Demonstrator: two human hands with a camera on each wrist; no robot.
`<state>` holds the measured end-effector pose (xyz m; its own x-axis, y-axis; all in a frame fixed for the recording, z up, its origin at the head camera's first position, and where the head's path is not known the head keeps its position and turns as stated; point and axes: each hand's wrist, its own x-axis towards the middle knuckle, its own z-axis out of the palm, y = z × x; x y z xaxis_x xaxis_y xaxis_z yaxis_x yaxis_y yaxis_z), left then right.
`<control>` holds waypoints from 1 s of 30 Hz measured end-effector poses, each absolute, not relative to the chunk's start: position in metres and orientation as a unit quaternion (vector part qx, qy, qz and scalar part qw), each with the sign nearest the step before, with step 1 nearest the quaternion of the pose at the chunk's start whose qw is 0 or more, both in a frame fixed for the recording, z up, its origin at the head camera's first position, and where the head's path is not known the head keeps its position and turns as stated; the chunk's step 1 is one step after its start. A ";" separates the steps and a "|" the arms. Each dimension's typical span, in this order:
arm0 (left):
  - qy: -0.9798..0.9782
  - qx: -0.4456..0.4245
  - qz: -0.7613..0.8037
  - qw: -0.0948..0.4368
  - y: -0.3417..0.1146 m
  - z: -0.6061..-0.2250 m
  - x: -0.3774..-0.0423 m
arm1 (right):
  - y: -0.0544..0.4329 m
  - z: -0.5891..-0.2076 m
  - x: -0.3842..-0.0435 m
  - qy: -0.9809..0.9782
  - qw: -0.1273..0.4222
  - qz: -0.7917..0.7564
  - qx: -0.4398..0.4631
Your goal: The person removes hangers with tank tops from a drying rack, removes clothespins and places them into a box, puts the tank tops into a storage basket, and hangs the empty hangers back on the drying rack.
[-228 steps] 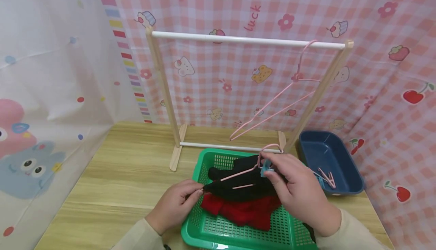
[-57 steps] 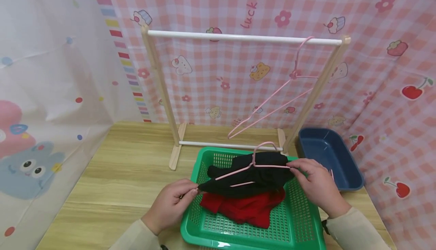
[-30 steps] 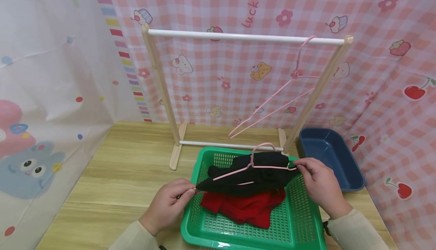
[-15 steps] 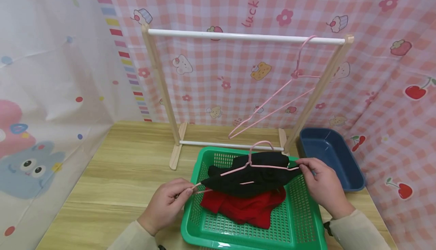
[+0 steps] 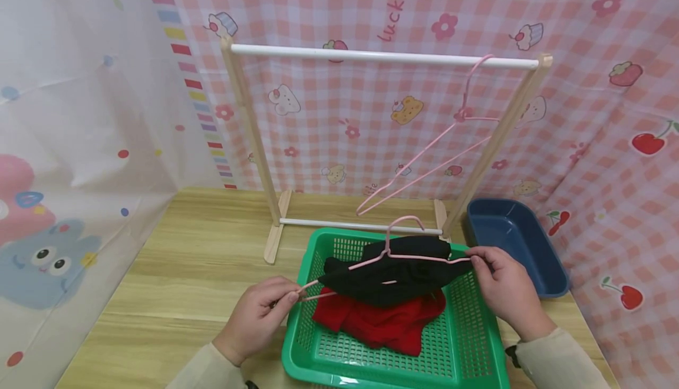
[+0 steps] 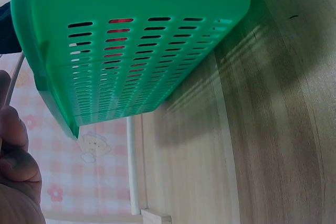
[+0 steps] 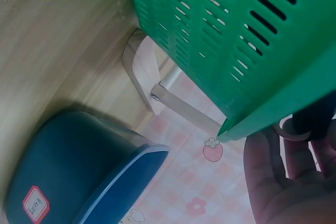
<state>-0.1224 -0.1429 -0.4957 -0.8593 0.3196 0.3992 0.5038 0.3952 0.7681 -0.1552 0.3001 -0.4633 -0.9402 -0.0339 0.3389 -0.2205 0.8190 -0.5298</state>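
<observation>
A pink hanger (image 5: 366,261) with a black garment (image 5: 366,283) on it is held over a green basket (image 5: 297,342). My left hand (image 5: 260,312) pinches the hanger's left end, where bare pink wire shows between fingers and cloth. At the right end, my right hand (image 5: 504,283) pinches the hanger tip and the garment's edge. Beneath the black cloth, a red garment (image 5: 392,327) lies crumpled in the basket. The left wrist view shows the curled left fingers (image 6: 16,166) beside the basket's rim; the right wrist view shows the right fingers (image 7: 299,166) below the rim.
Behind the basket stands a wooden rack with a white top bar (image 5: 350,55). A second pink hanger (image 5: 424,153) hangs at its right end. Right of the rack sits a dark blue tub (image 5: 498,218). Wooden tabletop (image 5: 175,283) extends to the left.
Earlier, my right hand held a blue clothespin near the hook; now it pinches the hanger's right end. The black garment has slid rightward, baring wire at the left end.
</observation>
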 end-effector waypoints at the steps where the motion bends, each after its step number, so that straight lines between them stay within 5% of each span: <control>1: -0.830 -0.247 -0.491 0.093 -0.143 -0.496 -0.122 | 0.300 -0.464 -0.155 -0.941 0.158 0.293 0.065; 30: -0.814 -0.251 -0.514 0.102 -0.145 -0.493 -0.123 | 0.308 -0.468 -0.156 -0.944 0.129 0.302 0.015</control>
<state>-0.1228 -0.1449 -0.4926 -0.8535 0.3032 0.4239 0.5130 0.3456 0.7857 -0.1561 0.3075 -0.4680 -0.9665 0.0490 0.2520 -0.1064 0.8169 -0.5668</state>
